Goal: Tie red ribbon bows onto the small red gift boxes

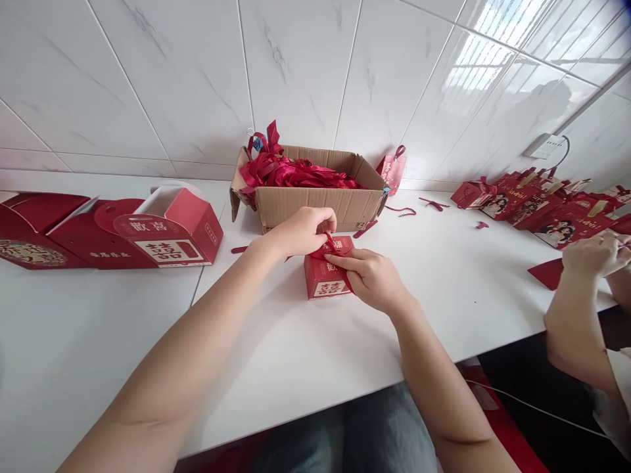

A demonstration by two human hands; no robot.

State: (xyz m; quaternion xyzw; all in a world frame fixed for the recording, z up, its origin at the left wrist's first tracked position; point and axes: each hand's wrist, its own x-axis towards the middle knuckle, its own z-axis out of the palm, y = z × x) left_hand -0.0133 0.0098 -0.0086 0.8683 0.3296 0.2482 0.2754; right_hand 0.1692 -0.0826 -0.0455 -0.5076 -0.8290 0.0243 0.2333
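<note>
White marbled tiles [296,72] cover the wall behind a white desk [276,368], where two bare hands meet over a small red box [328,288]. The left hand [315,230] is bent over the top, its fingertips pinching a red ribbon [330,244]. The right hand [372,272] comes in from the other side, also gripping the ribbon, with its forefinger stretched towards the crossing on top of the box. White panels with red characters mark the front of the box, which sits on the desk between the person's legs [345,437] and a cardboard carton [315,205]. The open carton is heaped with dark red ribbons [300,172]. A small red bag [394,172] stands just beside its right end, and loose ribbon pieces [434,204] lie farther right. At the left, larger red boxes [170,236] stand in a row. On the far right are decorated red gift boxes [566,217], a wall socket [545,146] above them, and a co-worker's hands [594,255] near a red piece [547,272].
</note>
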